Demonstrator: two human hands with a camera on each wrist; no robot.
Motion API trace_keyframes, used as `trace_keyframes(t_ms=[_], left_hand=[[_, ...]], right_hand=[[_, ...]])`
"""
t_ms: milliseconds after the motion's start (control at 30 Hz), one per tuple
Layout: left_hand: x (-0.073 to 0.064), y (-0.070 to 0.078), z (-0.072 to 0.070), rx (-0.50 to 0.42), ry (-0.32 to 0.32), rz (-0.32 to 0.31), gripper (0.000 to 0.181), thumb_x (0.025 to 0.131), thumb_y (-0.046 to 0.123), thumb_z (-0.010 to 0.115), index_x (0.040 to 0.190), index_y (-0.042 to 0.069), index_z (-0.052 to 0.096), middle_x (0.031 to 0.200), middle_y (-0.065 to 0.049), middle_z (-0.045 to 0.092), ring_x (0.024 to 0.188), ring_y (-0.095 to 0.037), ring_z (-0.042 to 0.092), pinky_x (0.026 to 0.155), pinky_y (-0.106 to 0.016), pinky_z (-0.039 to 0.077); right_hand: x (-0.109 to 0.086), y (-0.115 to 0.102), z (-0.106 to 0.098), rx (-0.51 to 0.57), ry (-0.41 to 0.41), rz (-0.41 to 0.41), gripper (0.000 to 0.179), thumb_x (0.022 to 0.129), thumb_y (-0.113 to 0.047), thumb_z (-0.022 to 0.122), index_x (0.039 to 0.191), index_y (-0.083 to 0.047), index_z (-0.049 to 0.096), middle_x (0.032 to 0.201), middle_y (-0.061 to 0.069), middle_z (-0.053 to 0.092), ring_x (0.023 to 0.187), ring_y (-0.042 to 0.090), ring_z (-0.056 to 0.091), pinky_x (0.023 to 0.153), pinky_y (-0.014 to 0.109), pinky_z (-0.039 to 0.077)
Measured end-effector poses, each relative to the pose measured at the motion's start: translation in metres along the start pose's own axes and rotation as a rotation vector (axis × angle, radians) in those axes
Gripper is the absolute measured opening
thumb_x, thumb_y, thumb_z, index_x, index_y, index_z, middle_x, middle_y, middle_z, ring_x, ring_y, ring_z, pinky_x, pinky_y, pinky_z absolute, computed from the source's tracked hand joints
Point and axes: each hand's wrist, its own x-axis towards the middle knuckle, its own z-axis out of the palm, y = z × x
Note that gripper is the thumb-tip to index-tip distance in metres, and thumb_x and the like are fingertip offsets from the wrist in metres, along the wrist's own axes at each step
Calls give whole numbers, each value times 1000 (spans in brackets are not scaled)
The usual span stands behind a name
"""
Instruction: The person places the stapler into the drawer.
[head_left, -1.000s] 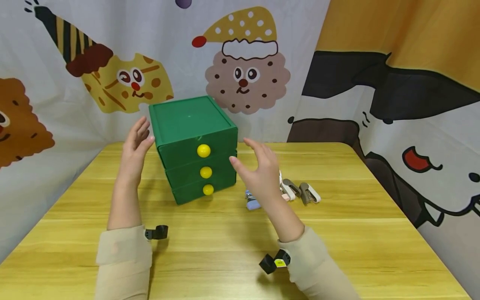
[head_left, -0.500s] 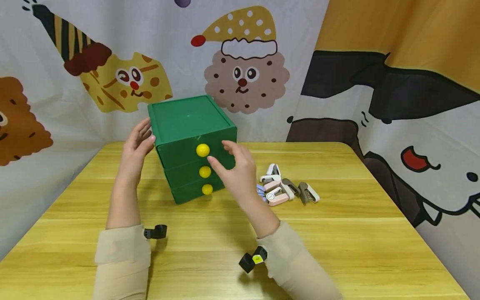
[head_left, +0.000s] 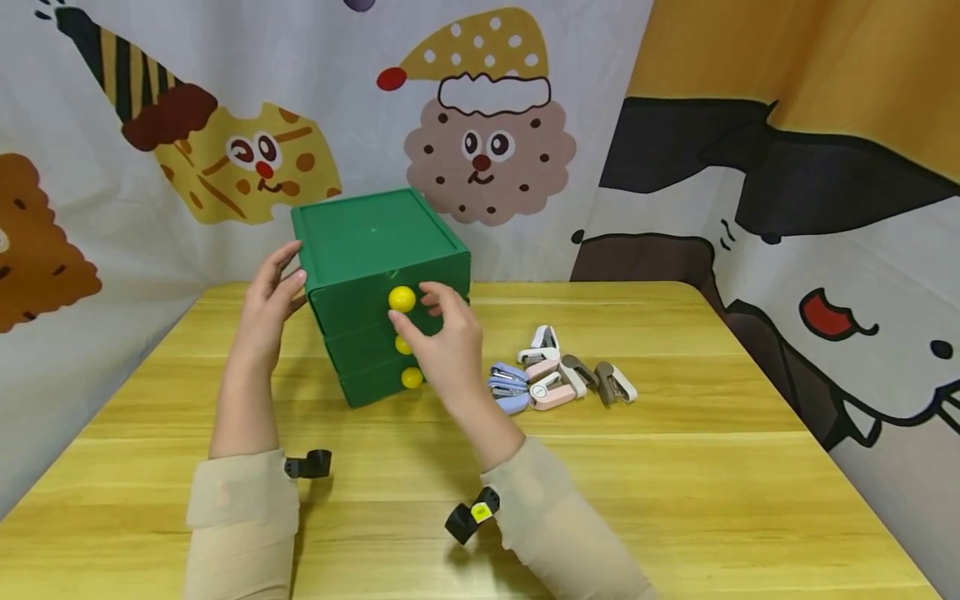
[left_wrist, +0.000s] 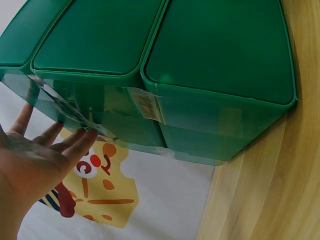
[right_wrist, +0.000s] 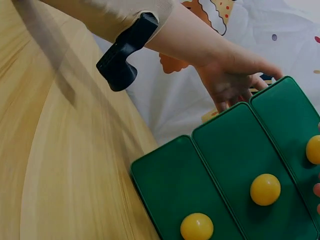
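A green three-drawer box (head_left: pixel 375 237) stands on the table, its drawers pushed in and each fronted by a round yellow knob. My left hand (head_left: pixel 262 308) is at the box's left side, fingers extended; in the left wrist view its fingertips (left_wrist: pixel 90 134) lie right along the taped side wall. My right hand (head_left: pixel 450 346) is in front of the box, thumb and fingers spread apart close around the top yellow knob (head_left: pixel 402 298). The middle knob (right_wrist: pixel 265 189) and bottom knob (right_wrist: pixel 197 227) show in the right wrist view, where only a few right fingertips appear at the edge.
Several small staplers in blue (head_left: pixel 510 390), pink (head_left: pixel 553 395), white (head_left: pixel 542 343) and grey-brown (head_left: pixel 609 385) lie in a cluster right of the box. A cartoon-printed curtain (head_left: pixel 517 250) hangs behind the wooden table (head_left: pixel 675 500).
My right hand has moved left across the box front to the top knob, uncovering the staplers. My left hand has moved slightly closer against the box's side.
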Motion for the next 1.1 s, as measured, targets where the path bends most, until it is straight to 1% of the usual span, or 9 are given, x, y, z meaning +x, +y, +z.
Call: trace_keyframes(t_ms=[267, 533, 767, 1000, 1100], left_hand=[[0, 5, -1, -6, 6, -18, 56, 100, 30, 51, 151, 16, 32, 158, -2, 17, 141, -17, 15, 109, -59, 18], [1, 4, 0, -17, 6, -30, 56, 99, 30, 51, 151, 17, 32, 158, -2, 16, 141, -17, 14, 108, -60, 18], [0, 4, 0, -28, 7, -22, 56, 99, 29, 52, 150, 16, 32, 158, -3, 16, 141, -18, 15, 108, -60, 18], [-2, 5, 1, -30, -1, -29, 57, 99, 29, 51, 151, 16, 31, 158, -2, 15, 141, -17, 13, 108, -60, 18], [-2, 4, 1, -28, -2, -28, 56, 100, 29, 51, 151, 17, 31, 158, -2, 15, 142, -18, 13, 108, -60, 18]], right_hand=[[5, -5, 15, 59, 48, 32, 36, 83, -24, 77, 111, -5, 63, 99, 3, 63, 84, 16, 57, 74, 29, 50], [4, -4, 19, 81, 79, 47, 30, 82, -18, 78, 106, -5, 65, 96, 3, 63, 80, 17, 58, 73, 28, 50], [-2, -4, 14, 102, 75, 35, 28, 82, -17, 77, 104, -5, 65, 97, 3, 63, 80, 16, 57, 72, 29, 51], [-9, -6, 4, 115, 72, -2, 28, 81, -16, 79, 102, -4, 65, 96, 4, 63, 80, 17, 58, 71, 34, 52], [-11, -6, 0, 113, 67, -12, 28, 81, -16, 79, 101, -4, 65, 96, 4, 64, 80, 15, 58, 71, 34, 52]])
